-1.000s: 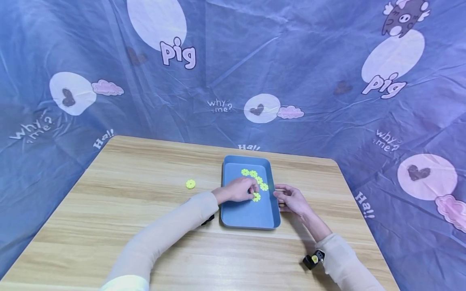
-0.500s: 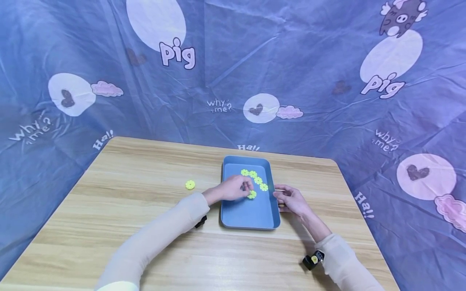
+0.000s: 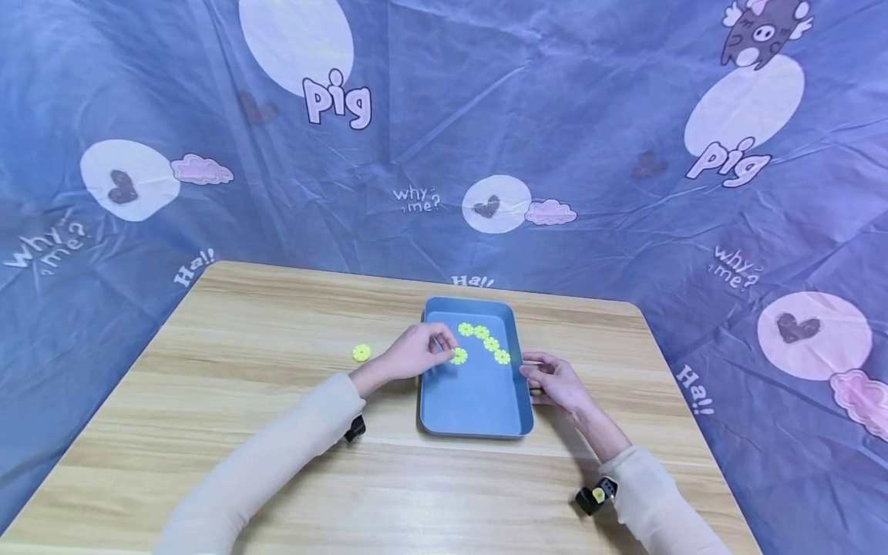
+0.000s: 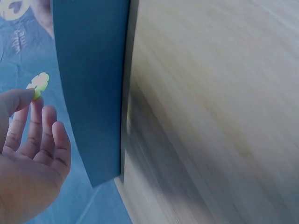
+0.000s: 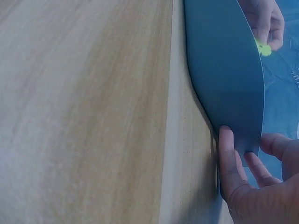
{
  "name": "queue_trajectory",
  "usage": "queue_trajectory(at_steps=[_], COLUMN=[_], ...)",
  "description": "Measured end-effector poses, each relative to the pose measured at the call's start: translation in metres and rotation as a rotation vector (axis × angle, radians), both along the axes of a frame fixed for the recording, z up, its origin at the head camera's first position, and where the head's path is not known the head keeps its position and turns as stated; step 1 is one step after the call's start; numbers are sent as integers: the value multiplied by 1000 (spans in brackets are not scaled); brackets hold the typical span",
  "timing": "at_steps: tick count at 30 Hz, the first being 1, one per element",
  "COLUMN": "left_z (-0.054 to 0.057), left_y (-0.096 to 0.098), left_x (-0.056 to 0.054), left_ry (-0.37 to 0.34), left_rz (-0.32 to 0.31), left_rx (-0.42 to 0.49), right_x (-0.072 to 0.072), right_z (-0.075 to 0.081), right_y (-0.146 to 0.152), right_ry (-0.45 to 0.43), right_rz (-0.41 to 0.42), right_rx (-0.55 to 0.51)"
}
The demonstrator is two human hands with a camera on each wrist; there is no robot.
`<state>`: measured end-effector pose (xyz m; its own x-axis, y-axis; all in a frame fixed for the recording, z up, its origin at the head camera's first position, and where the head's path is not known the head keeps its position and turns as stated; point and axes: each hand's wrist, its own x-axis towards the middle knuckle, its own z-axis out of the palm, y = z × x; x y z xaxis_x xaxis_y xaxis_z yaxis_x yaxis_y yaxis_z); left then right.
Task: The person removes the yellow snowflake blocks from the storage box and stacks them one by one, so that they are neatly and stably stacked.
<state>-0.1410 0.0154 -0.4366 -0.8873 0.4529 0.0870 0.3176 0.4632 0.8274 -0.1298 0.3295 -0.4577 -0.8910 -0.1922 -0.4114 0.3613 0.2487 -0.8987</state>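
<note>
My left hand (image 3: 416, 351) is over the left side of the blue tray (image 3: 479, 401). Between thumb and forefinger it pinches a yellow snowflake disc (image 4: 40, 84), a flat notched piece raised above the tray floor; the other fingers are loosely bent. My right hand (image 3: 558, 381) holds the tray at its right side. In the right wrist view, that hand's thumb (image 5: 275, 143) is at the rim and its fingers lie against the outer wall. Several like discs (image 3: 491, 344) lie in a curved row on the tray floor, toward the far right.
Another yellow disc (image 3: 361, 353) lies on the wooden table (image 3: 277, 324), left of the tray and just beyond the left wrist. A blue printed cloth (image 3: 430, 139) hangs behind and beside the table. Black wrist cameras sit under both sleeves.
My left hand has drawn left and a little away from me, lifting the pinched disc from the row's near end toward the tray's left wall. The right hand and tray stay put.
</note>
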Motion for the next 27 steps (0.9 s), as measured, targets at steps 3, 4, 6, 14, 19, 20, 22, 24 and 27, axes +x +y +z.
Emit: queue_trajectory(at_steps=[3, 4, 6, 14, 19, 20, 22, 24, 27], left_z=[1, 2, 4, 11, 12, 11, 9, 5, 0], left_y=[-11, -15, -23, -53, -74, -78, -87, -95, -106], left_x=[1, 1, 3, 8, 11, 12, 12, 13, 13], left_ry=[3, -1, -12, -48, -64, -70, -76, -81, -100], left_rz=[31, 41, 61, 172, 238, 252, 275, 299, 333], left_rx=[18, 26, 46, 86, 72, 69, 67, 61, 59], right_x=[0, 0, 0, 1, 1, 1, 1, 1, 0], right_z=[0, 0, 1, 1, 1, 1, 2, 2, 2], right_y=[0, 0, 0, -1, -1, -1, -1, -1, 0], right_ry=[0, -1, -2, -4, -6, -8, -10, -13, -13], right_rz=[0, 0, 0, -5, -2, -2, -2, -1, -3], right_rx=[1, -1, -3, -9, -7, -7, -11, -16, -19])
